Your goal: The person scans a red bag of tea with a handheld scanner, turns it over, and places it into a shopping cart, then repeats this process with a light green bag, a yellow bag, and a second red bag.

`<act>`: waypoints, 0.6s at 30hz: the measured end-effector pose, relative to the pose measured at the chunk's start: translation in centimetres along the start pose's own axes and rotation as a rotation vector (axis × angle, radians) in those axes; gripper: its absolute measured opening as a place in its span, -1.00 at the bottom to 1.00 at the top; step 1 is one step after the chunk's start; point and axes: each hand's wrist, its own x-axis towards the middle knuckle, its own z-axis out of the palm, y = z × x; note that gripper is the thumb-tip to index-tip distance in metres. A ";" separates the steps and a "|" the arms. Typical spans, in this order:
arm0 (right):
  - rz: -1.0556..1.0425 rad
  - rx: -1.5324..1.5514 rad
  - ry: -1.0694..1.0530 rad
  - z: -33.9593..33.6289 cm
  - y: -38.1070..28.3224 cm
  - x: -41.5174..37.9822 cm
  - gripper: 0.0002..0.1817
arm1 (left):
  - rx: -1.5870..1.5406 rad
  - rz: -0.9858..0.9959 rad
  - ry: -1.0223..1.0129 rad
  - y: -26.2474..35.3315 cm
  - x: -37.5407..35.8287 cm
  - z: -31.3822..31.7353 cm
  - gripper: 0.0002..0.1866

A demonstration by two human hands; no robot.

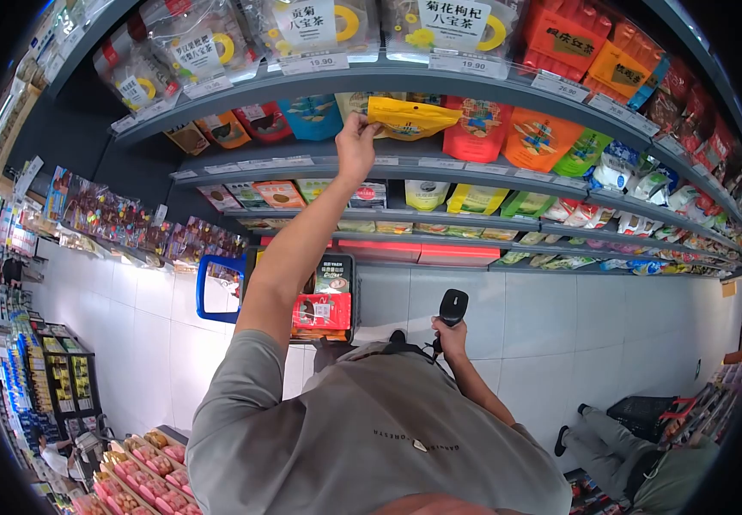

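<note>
My left hand (356, 144) reaches to the second shelf and pinches the left end of a yellow pouch (412, 121). The pouch is tilted at the front of the shelf, with a blue pouch (311, 118) to its left and a red pouch (477, 129) to its right. Down by my waist, my right hand (451, 337) grips a black handheld barcode scanner (453, 306), its head pointing towards the shelves.
Bags of tea stand above the shelf edge (251, 101); more pouches fill the lower shelves. A black crate (353, 296) with red packages (321, 312) stands below my left arm, beside a blue-framed object (203, 287). Another person's legs (607, 442) are at lower right.
</note>
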 end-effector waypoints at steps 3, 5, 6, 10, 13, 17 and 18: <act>-0.029 -0.008 -0.002 0.3 0.0 -0.1 -0.83 | -0.094 0.065 0.021 0.1 -1.1 -0.7 -0.93; -0.044 -0.013 -0.006 0.5 -0.5 -0.3 -0.83 | -0.086 0.091 0.023 1.9 -2.5 -1.1 -0.91; -0.062 -0.009 -0.001 0.5 -0.8 -0.4 -0.83 | -0.150 0.114 0.062 2.7 -3.3 -1.1 -0.95; -0.121 -0.011 0.017 0.6 -2.3 -0.2 -0.87 | -0.130 0.094 0.124 5.8 -7.6 -2.7 -0.93; -0.150 0.064 0.017 1.3 -5.2 -0.4 -0.88 | -0.172 0.012 0.151 7.7 -13.1 -4.2 -0.90; -0.189 0.154 -0.086 2.8 -8.8 -0.9 -0.79 | -0.094 -0.207 0.168 8.9 -22.0 -6.3 -0.88; -0.172 0.242 -0.148 3.2 -9.9 -1.4 -0.75 | -0.085 -0.222 0.203 9.0 -24.1 -6.7 -0.88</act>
